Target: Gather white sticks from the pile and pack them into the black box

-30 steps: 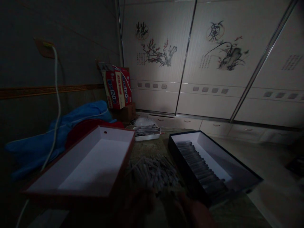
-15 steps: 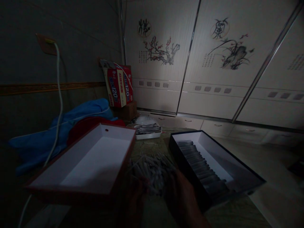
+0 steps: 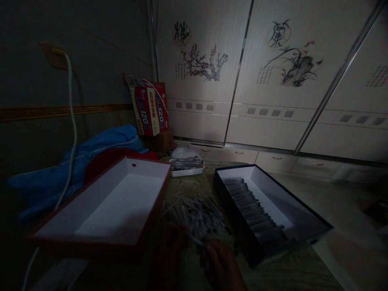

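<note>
Dimly, right hand [image 3: 222, 266] grip on stick from pile [image 3: 195, 214].

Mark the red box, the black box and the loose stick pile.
red box [image 3: 142, 161], head view, on its far rim.
black box [image 3: 273, 210], head view, on its bare white floor.
stick pile [image 3: 197, 212], head view, on the middle of the heap.

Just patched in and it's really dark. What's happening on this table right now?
A person's two hands are low at the near edge, at a loose pile of thin pale sticks. The right hand seems to pinch one stick; the left hand is too dark to read. The red box on the left holds nothing; the black box on the right holds a neat row of sticks.
</note>
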Demonstrator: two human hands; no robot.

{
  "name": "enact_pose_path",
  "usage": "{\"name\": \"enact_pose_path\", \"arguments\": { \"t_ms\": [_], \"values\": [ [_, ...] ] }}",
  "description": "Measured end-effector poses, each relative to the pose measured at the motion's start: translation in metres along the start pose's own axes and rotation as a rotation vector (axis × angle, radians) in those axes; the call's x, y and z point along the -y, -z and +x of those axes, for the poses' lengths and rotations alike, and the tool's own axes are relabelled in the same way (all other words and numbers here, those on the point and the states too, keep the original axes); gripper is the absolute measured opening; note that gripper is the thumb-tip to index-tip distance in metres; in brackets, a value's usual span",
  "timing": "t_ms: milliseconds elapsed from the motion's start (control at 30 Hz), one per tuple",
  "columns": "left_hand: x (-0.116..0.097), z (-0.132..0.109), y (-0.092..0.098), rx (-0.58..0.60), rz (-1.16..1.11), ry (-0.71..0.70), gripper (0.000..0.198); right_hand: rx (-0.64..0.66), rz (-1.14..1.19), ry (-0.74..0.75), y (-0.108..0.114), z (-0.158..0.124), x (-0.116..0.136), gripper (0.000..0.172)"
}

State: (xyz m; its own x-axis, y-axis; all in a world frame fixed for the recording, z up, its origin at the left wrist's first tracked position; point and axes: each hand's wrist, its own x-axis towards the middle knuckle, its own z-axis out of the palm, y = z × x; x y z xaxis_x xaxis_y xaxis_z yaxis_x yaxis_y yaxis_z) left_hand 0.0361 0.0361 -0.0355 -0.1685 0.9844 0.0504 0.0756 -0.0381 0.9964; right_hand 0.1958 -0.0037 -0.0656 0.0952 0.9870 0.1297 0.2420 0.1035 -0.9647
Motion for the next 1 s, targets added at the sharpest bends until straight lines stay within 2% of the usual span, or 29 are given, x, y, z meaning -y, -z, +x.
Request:
{"name": "enact_pose_path", "arguments": {
  "t_ms": [100, 167, 300, 467, 567, 667, 867, 933, 1000],
  "values": [
    [-0.011, -0.003, -0.004, -0.092, -0.027, 0.153, 0.022, -0.002, -0.040, -0.003, 0.002, -0.001, 0.004, 0.047],
    [-0.018, -0.005, -0.004, -0.093, -0.043, 0.191, 0.024, -0.032, -0.089, 0.038, 0.003, -0.002, 0.007, 0.041],
    [-0.021, -0.006, -0.003, -0.029, -0.042, 0.171, 0.026, -0.042, -0.172, 0.068, 0.006, -0.002, 0.011, 0.037],
    [-0.009, -0.002, -0.004, -0.053, -0.007, 0.178, 0.039, -0.015, -0.245, 0.045, 0.007, 0.000, 0.006, 0.043],
    [-0.009, -0.002, -0.004, -0.035, -0.035, 0.170, 0.037, -0.026, -0.233, 0.107, 0.008, 0.000, 0.009, 0.037],
    [-0.015, -0.004, -0.003, -0.077, -0.065, 0.180, 0.032, -0.067, -0.188, 0.127, 0.009, -0.001, 0.014, 0.031],
    [-0.024, -0.004, -0.005, -0.079, -0.064, 0.230, 0.027, -0.007, -0.159, 0.103, 0.007, 0.001, 0.007, 0.043],
    [-0.023, -0.004, -0.005, -0.064, -0.088, 0.225, 0.028, 0.011, -0.164, 0.112, 0.007, 0.001, 0.006, 0.042],
    [-0.020, -0.004, -0.005, -0.094, -0.090, 0.189, 0.030, -0.029, -0.161, 0.116, 0.006, 0.000, 0.005, 0.037]
  ]
}}
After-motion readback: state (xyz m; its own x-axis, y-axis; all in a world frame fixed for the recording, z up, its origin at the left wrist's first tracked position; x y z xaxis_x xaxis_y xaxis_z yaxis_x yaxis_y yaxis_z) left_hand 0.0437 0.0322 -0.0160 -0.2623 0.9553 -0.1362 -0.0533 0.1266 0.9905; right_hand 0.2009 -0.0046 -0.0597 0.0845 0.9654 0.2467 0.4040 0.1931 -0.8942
